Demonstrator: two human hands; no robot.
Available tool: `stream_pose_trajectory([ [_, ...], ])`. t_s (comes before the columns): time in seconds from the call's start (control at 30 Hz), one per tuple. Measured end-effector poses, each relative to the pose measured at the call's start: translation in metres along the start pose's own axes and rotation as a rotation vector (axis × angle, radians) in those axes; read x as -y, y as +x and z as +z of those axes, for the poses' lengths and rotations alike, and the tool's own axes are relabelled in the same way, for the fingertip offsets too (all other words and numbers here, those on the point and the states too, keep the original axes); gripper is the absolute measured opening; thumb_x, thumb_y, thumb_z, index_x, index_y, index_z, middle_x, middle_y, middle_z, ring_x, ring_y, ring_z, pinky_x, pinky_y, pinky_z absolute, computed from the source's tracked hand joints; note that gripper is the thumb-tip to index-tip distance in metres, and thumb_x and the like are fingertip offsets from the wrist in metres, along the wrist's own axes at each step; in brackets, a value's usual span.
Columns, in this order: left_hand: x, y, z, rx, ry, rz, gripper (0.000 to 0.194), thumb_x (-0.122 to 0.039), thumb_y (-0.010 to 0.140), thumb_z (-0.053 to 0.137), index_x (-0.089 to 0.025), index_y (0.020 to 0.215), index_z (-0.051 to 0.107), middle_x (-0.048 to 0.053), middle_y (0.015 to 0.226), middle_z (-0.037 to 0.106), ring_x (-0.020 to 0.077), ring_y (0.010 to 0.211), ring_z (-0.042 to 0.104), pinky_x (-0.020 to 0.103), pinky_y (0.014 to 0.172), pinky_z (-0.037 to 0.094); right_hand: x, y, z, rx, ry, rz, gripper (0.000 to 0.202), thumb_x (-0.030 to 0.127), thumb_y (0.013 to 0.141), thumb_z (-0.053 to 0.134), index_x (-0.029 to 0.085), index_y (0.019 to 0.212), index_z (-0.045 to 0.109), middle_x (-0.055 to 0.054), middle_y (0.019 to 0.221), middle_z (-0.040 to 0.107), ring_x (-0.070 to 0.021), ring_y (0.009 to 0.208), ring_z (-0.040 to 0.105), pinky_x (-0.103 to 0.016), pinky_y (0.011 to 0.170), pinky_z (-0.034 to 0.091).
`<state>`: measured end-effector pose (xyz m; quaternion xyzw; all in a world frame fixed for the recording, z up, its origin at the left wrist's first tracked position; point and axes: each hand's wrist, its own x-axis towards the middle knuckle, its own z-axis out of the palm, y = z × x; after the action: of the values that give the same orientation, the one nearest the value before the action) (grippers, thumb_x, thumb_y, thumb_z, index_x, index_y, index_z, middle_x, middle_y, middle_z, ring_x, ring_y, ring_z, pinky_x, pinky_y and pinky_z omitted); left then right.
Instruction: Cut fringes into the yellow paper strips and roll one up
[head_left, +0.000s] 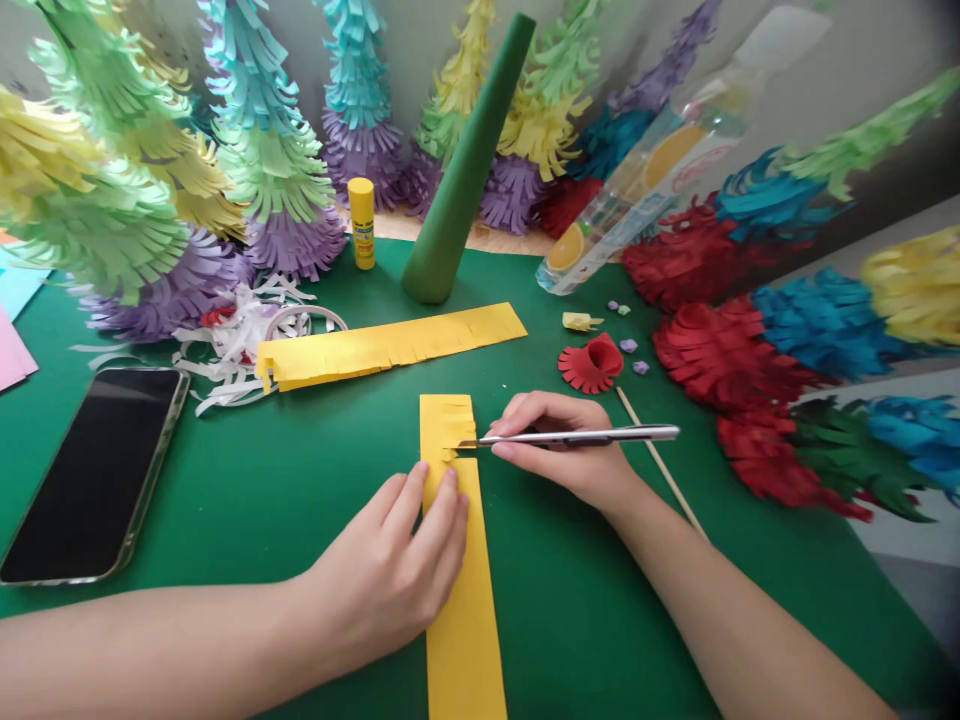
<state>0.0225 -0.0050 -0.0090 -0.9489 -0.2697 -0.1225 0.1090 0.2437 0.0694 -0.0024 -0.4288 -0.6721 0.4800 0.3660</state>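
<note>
A yellow paper strip (463, 590) lies lengthwise on the green tabletop, its far end slit into short tabs along the right edge. My left hand (409, 550) has its fingertips pressed together on the strip, holding it down just below the slits. In a pinch, my right hand (570, 445) grips a slim silver craft knife (622, 434). The blade tip touches the strip at a slit near the left fingertips. Beyond both hands a second yellow strip (397, 345), folded and fringed along its near edge, rests on the table.
A green paper cone (469, 170), a yellow glue stick (361, 225) and a clear bottle (637, 185) stand behind. Fringed paper trees (274, 150) line the back and right. At left are a phone (97, 470) and white paper scraps (232, 330); at right, a red paper curl (591, 363) and wooden stick (660, 460).
</note>
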Motion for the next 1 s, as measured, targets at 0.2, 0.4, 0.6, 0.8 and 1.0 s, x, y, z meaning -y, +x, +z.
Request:
stream_pose_trajectory([
  [0.2, -0.0045, -0.0026, -0.0023, -0.076, -0.021, -0.021, 0.03, -0.018, 0.089, 0.053, -0.004, 0.113, 0.064, 0.017, 0.115, 0.065, 0.0325, 0.106, 0.061, 0.042, 0.082, 0.049, -0.0027, -0.0002, 0.0014, 0.126, -0.078, -0.054, 0.009, 0.028, 0.076, 0.073, 0.02, 0.076, 0.069, -0.004, 0.073, 0.071, -0.0173, 0.07, 0.066, -0.034, 0.073, 0.056],
  [0.4, -0.0027, -0.0005, -0.0019, -0.093, -0.027, 0.007, 0.027, -0.015, 0.087, 0.054, -0.003, 0.11, 0.064, 0.019, 0.111, 0.066, 0.0317, 0.098, 0.065, 0.041, 0.077, 0.051, -0.0008, 0.0002, 0.0023, 0.183, -0.153, -0.1, 0.008, 0.026, 0.077, 0.072, 0.019, 0.076, 0.069, -0.004, 0.074, 0.072, -0.0169, 0.069, 0.067, -0.034, 0.075, 0.056],
  [0.6, -0.004, -0.0023, 0.0005, -0.096, -0.023, -0.01, 0.029, -0.014, 0.087, 0.052, -0.003, 0.112, 0.063, 0.019, 0.114, 0.065, 0.0326, 0.101, 0.064, 0.042, 0.079, 0.051, -0.0002, 0.0008, 0.0027, 0.197, -0.18, -0.142, 0.006, 0.024, 0.078, 0.072, 0.019, 0.076, 0.069, -0.004, 0.073, 0.072, -0.0167, 0.069, 0.067, -0.033, 0.075, 0.056],
  [0.8, 0.0002, 0.0005, -0.0024, -0.058, -0.015, 0.018, 0.028, -0.015, 0.089, 0.049, -0.004, 0.11, 0.065, 0.018, 0.119, 0.063, 0.0294, 0.099, 0.064, 0.039, 0.077, 0.049, 0.001, 0.001, 0.0033, 0.207, -0.207, -0.231, 0.004, 0.021, 0.078, 0.071, 0.019, 0.077, 0.068, -0.003, 0.073, 0.073, -0.0152, 0.068, 0.067, -0.031, 0.076, 0.056],
  [1.0, 0.0008, 0.0026, -0.0037, -0.036, -0.009, 0.014, 0.03, -0.013, 0.089, 0.046, -0.006, 0.111, 0.065, 0.015, 0.117, 0.065, 0.0281, 0.097, 0.063, 0.038, 0.074, 0.049, 0.0015, 0.0019, 0.0025, 0.221, -0.249, -0.281, 0.005, 0.018, 0.079, 0.07, 0.019, 0.076, 0.066, -0.002, 0.073, 0.073, -0.0146, 0.067, 0.067, -0.029, 0.077, 0.057],
])
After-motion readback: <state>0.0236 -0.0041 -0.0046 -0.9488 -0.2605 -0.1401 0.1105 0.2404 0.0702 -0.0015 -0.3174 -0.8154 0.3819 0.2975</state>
